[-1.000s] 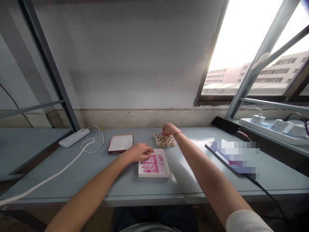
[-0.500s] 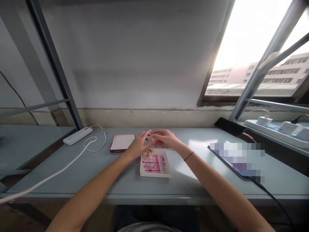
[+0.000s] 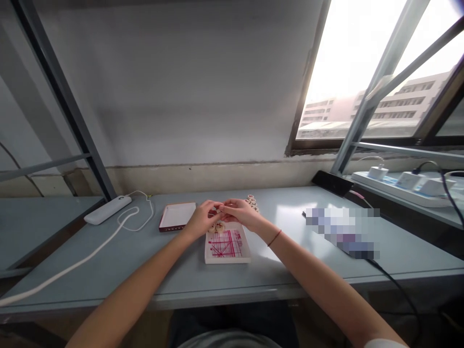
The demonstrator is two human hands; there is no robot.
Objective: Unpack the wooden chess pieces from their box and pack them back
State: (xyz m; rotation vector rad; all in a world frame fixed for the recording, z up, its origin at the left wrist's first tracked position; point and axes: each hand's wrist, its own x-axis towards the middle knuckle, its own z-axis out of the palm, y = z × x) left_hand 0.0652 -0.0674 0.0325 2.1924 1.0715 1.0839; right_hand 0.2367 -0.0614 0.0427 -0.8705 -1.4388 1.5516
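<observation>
Above the far left corner of a white box [image 3: 227,260], my left hand [image 3: 202,221] and my right hand [image 3: 243,214] meet at the fingertips. Pinched between them is a round pale Chinese chess piece [image 3: 218,211], mostly covered by the fingers. Two more chess pieces [image 3: 219,227] lie side by side in the box's far left corner, just below the hands. Pink-red board lines show on the box floor. Behind my right hand, several stacked chess pieces [image 3: 253,203] stand on the desk, partly hidden.
Left of the box lies a dark red box lid [image 3: 174,227], white inside. A white power bank [image 3: 107,210] with a white cable is farther left. On the right are a tablet [image 3: 342,234], blurred out, its black cable, and a power strip [image 3: 398,190]. The wall stands behind the desk.
My right hand has come from the stacked pieces to my left hand over the box. My left hand has lifted off the pieces in the corner, and both hands now pinch one piece.
</observation>
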